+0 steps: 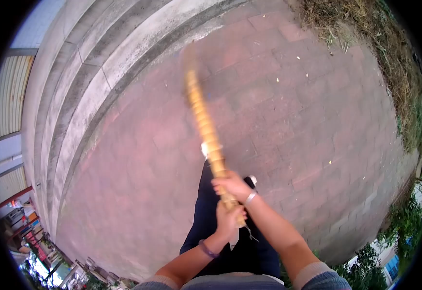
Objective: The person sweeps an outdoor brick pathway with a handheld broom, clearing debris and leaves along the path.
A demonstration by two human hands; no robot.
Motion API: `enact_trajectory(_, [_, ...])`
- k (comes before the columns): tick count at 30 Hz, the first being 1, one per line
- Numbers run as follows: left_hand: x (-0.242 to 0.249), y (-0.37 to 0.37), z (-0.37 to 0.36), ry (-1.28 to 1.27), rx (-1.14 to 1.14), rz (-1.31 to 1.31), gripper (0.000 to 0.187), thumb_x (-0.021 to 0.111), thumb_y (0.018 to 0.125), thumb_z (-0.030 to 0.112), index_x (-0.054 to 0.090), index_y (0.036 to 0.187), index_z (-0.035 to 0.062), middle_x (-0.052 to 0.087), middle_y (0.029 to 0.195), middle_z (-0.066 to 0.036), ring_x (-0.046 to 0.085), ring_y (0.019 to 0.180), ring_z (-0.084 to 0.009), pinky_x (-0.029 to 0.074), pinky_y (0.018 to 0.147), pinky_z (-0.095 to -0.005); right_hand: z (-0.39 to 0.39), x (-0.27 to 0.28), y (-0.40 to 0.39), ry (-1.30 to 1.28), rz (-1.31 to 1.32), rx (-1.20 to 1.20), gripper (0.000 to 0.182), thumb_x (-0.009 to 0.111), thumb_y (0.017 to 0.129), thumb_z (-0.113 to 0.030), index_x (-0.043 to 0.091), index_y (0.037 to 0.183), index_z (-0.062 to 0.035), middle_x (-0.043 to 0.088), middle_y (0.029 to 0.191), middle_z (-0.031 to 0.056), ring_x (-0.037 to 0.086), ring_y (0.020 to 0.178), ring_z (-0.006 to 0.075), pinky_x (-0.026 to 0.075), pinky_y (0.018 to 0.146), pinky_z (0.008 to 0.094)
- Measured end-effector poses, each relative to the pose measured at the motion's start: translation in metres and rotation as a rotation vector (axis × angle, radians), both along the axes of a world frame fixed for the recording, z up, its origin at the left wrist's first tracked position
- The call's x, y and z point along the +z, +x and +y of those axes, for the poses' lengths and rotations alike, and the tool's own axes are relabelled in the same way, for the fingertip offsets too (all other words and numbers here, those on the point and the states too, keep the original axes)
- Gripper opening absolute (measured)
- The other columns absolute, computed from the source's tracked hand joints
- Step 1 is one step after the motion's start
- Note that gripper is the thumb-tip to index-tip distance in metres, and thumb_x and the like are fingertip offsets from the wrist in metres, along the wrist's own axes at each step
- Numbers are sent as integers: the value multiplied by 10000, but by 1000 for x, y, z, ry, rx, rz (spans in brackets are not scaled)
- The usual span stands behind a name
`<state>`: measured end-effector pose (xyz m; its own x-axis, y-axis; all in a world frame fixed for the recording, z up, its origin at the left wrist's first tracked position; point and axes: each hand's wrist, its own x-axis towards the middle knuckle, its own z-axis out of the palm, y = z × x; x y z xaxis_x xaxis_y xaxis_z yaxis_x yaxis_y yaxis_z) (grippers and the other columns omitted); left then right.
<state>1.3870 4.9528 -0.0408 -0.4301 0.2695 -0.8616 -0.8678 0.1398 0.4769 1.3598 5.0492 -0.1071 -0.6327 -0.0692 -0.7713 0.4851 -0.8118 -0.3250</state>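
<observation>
A long yellow stick (205, 118), ribbed along its length like bamboo, slants up and slightly left from my hands. Its far end is smeared by motion over the paving. My right hand (232, 186), with a silver band at the wrist, is wrapped round it higher up. Just below, near the butt end, my left hand (228, 218) grips the same stick; a dark purple bracelet circles that wrist. A thin loose cord (250, 234) hangs from the butt beside my left hand.
Reddish paving (278, 125) lies under me, with small pale leaves scattered about. Pale concrete steps (75, 92) curve along the left. Dry grass (365, 24) borders the upper right. My white left shoe (204, 149) shows beside the stick, the right shoe (253, 180) close to my right hand.
</observation>
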Motion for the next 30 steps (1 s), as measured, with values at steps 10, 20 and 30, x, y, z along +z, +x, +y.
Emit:
enact_trajectory(10, [-90, -234, 110, 125, 322, -89, 112, 505, 802, 29, 479, 911, 35, 534, 741, -54, 556, 629, -145, 486, 563, -268, 62, -151, -241, -262, 214, 463, 236, 615, 773, -264, 583, 770, -30, 584, 680, 44, 539, 572, 136, 446, 551, 285])
enact_trajectory(20, [-72, -311, 331, 475, -507, -384, 302, 575, 723, -8, 395, 963, 23, 514, 681, -73, 550, 502, -145, 450, 397, -274, 340, -23, -212, 401, -161, -580, 139, 556, 788, -63, 491, 889, 8, 522, 669, 64, 518, 554, 135, 455, 511, 246])
enact_trajectory(30, [-16, -175, 233, -15, -212, -74, 244, 518, 735, -34, 436, 958, 21, 532, 744, -76, 572, 578, -167, 496, 499, -284, 228, -23, -156, -134, -16, -56, 204, 637, 752, -89, 520, 880, 19, 552, 668, 55, 548, 545, 128, 458, 492, 237])
